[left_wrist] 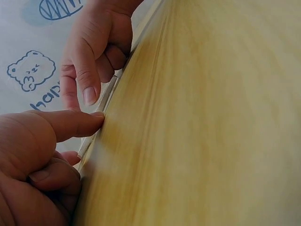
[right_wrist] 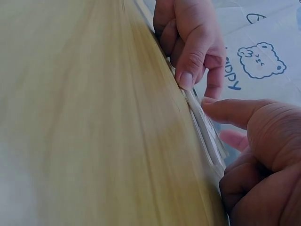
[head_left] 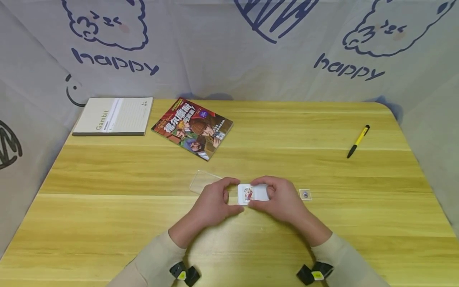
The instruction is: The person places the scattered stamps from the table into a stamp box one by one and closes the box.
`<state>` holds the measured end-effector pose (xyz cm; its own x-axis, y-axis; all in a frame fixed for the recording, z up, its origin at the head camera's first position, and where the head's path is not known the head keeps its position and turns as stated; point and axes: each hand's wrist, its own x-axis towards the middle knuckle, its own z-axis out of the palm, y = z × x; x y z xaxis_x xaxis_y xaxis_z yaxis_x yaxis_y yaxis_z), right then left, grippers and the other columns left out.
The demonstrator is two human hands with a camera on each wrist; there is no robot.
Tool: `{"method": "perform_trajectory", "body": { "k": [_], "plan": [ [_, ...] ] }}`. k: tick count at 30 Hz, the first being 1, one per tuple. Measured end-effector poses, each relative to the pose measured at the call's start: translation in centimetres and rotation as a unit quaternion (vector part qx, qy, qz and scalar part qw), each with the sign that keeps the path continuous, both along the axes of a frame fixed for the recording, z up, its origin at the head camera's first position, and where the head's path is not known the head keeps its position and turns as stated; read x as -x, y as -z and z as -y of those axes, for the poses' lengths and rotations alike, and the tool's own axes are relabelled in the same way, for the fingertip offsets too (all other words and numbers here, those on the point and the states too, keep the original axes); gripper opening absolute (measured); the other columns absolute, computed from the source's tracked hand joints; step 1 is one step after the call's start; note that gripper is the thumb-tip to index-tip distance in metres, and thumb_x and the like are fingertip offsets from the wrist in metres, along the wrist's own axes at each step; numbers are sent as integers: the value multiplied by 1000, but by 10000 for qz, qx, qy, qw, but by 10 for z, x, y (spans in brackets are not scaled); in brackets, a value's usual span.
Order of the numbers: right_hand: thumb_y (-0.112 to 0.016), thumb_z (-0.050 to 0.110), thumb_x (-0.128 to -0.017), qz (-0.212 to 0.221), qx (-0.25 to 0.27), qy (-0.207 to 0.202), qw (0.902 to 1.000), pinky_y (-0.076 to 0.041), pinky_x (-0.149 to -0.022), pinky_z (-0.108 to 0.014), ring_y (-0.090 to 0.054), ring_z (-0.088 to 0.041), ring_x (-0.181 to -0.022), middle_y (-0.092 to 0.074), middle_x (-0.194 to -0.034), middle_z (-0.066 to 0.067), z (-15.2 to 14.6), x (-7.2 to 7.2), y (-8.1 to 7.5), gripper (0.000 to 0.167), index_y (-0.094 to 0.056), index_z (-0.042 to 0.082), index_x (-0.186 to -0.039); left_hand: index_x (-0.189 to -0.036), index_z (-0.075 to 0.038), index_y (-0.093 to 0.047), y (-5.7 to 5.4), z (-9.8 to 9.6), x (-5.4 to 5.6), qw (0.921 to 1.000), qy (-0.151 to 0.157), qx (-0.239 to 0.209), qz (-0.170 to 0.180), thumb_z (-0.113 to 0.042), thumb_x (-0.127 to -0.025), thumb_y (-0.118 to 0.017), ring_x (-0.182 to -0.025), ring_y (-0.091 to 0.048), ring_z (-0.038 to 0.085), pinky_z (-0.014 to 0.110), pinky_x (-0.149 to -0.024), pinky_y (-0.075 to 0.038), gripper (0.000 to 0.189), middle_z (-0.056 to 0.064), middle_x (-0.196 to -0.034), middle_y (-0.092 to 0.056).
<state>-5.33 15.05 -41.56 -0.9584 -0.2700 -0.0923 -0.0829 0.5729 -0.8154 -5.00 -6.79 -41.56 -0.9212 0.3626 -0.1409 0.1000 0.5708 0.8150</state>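
A small flat white case, with a colourful picture at its left part, lies low over the wooden table between both hands. My left hand holds its left end, thumb at the near edge and index finger at the far edge. My right hand grips it across the near and far edges, and its palm side hides the right end. In the right wrist view, the white case appears edge-on, with a thin clear layer along it. The left wrist view shows both thumbs close to the table.
A clear plastic rectangle lies partly behind the left hand. Right of the right hand is a small clear square with a dark emblem. Farther back are a notebook, a comic-style book and a yellow-black pen.
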Motion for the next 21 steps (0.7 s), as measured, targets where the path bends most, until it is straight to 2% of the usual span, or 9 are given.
{"method": "perform_trajectory", "body": {
  "k": [2,5,8,14,21],
  "plan": [
    [-94,25,-69,23,6,66,10000,-45,-58,-29,-54,-13,-67,-62,-76,2,-3,-1,-1,45,-75,16,-109,-130,-5,-61,0,0,0,10000,-6,15,-18,-17,-74,-90,-53,-42,8,27,-49,-36,64,-3,-63,-47],
    [-94,24,-70,40,22,170,9998,-33,-48,-24,-40,-10,-53,-47,-59,7,-9,-2,-3,45,-75,17,-110,-131,-5,-61,1,-1,0,10000,-15,21,-37,-17,-74,-90,-53,-41,8,27,-49,-36,65,-3,-63,-47],
    [-93,23,-71,35,-36,237,9997,-21,-44,-24,-24,-9,-46,-30,-51,7,-18,-4,-4,44,-74,17,-111,-133,-5,-60,1,-1,0,10000,-19,20,-21,-17,-75,-89,-52,-41,8,27,-48,-36,67,-3,-62,-47],
    [-92,23,-73,-22,-77,400,9992,-24,-45,-25,-22,-8,-46,-28,-51,8,-41,-9,-6,43,-74,15,-112,-137,-5,-59,1,-2,0,10000,38,34,-20,-17,-76,-88,-50,-40,8,27,-47,-36,69,-4,-60,-45],
    [-90,24,-75,58,-123,525,9985,-33,-48,-29,-23,-8,-46,-27,-52,7,-68,-16,-9,48,-71,13,-118,-136,-6,-60,-1,-2,-1,9999,41,121,-83,-18,-76,-88,-50,-39,7,27,-48,-35,67,-4,-60,-45]
  ]
}}
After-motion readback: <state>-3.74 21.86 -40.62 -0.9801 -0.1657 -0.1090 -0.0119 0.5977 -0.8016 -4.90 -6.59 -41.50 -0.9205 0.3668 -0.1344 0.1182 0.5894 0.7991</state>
